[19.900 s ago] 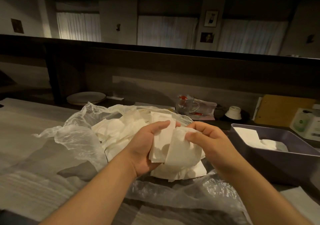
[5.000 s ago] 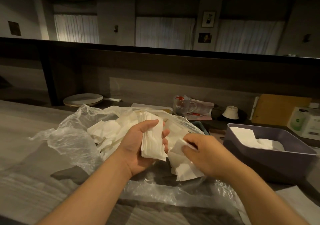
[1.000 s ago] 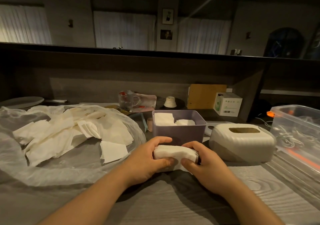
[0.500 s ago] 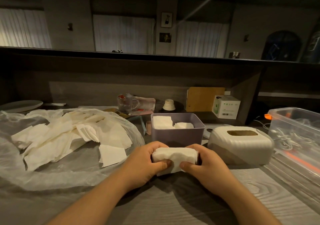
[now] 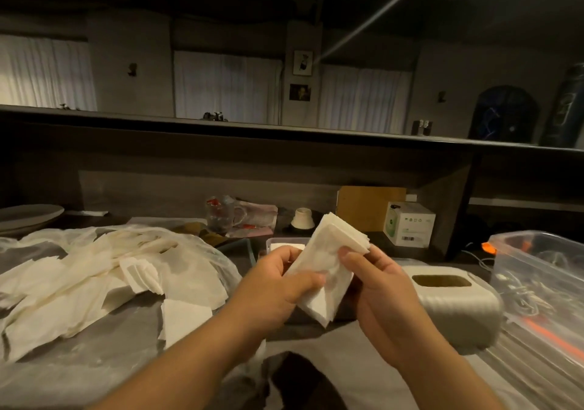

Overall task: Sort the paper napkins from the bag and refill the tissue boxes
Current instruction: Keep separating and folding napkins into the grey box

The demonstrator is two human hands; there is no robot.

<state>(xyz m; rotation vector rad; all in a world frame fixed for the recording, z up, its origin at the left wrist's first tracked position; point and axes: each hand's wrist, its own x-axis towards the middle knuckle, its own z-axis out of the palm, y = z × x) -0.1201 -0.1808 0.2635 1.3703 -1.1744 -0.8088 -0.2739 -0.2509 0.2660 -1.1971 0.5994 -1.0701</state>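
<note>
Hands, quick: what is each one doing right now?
Left hand: grips the napkin stack.
Right hand: pinches the same stack.

The open purple plastic bin point(image 5: 286, 241) sits mostly hidden behind the held stack of white paper napkins point(image 5: 327, 267). Right of it, the clear plastic storage tub point(image 5: 543, 270) (contents indistinct) runs off the frame edge.

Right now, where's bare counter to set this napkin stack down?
Bare strip nearest you, between the plastic bag and the tissue box. Crowded left by loose napkins, right by the clear bin.
</note>
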